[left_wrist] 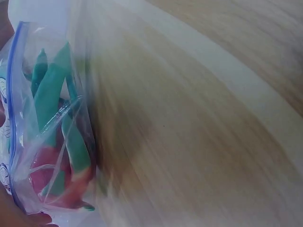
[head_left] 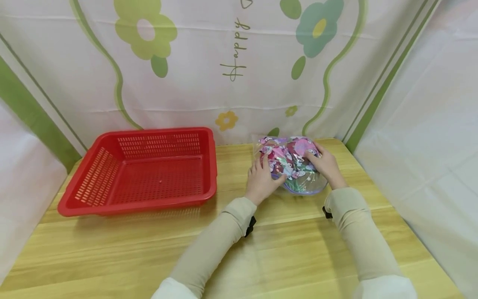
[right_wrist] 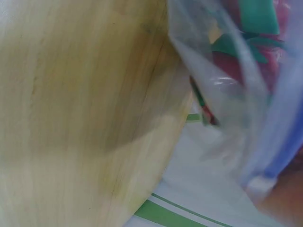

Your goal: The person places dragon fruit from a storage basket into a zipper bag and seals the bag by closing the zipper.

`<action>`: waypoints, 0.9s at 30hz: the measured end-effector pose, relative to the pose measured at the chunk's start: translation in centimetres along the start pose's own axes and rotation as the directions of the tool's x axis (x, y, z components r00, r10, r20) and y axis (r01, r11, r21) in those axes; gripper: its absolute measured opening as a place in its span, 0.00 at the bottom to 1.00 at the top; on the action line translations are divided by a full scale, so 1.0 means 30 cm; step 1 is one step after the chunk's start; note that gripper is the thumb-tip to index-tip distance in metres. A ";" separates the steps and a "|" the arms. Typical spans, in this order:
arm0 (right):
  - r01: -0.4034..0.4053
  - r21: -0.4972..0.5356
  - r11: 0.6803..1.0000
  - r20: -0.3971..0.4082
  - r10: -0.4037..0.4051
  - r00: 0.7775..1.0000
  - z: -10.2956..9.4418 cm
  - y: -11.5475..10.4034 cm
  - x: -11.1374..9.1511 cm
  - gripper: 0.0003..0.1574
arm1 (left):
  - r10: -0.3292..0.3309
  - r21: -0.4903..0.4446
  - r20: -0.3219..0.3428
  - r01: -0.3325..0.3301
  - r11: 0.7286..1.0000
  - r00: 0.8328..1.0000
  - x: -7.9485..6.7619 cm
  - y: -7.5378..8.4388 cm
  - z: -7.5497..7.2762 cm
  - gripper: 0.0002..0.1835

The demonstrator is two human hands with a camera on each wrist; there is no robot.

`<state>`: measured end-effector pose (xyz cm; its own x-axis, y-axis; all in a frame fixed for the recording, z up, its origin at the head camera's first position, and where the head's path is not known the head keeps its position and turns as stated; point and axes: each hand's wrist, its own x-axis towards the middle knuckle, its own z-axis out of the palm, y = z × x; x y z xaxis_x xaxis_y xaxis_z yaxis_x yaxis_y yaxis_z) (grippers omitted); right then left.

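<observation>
A clear zip bag [head_left: 295, 164] printed with pink and purple cartoon figures is held over the back right of the table. Its blue-purple zip edge faces the person. My left hand [head_left: 260, 179] grips the bag's left side, thumb toward the zip edge. On the other side, my right hand [head_left: 324, 164] holds the bag with its thumb across the printed front. Through the plastic, the left wrist view shows red and green pieces [left_wrist: 52, 99], long and pointed at the green ends. Similar red and green contents [right_wrist: 258, 52] appear in the right wrist view, where motion blurs the bag.
To the left on the wooden table [head_left: 284, 249] stands a red plastic basket [head_left: 138, 205] with slotted walls. A white flowered curtain [head_left: 186, 91] hangs right behind the table's back edge, and plain white cloth [head_left: 429, 145] borders the right side.
</observation>
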<state>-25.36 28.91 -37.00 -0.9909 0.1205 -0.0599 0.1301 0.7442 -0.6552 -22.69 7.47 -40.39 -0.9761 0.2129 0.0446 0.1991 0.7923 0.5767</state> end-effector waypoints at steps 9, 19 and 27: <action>0.018 -0.015 1.000 0.001 -0.018 1.000 0.016 0.002 -0.001 0.48 | 0.044 -0.010 -0.084 -0.045 0.999 0.995 -0.012 0.004 -0.018 0.47; -0.006 -0.032 0.999 0.081 0.009 0.997 0.029 0.019 -0.001 0.53 | 0.040 -0.053 -0.073 -0.044 0.998 0.996 -0.020 -0.002 -0.054 0.44; -0.021 -0.064 0.998 0.087 0.026 0.996 0.006 -0.035 0.012 0.51 | 0.072 -0.033 -0.063 -0.074 0.997 0.995 -0.005 0.007 -0.138 0.44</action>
<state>-25.84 28.05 -36.46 -0.9864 0.0826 -0.1420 0.1525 0.7817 -0.6047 -22.86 5.23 -36.90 -0.9628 0.2330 0.1370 0.2679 0.7554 0.5981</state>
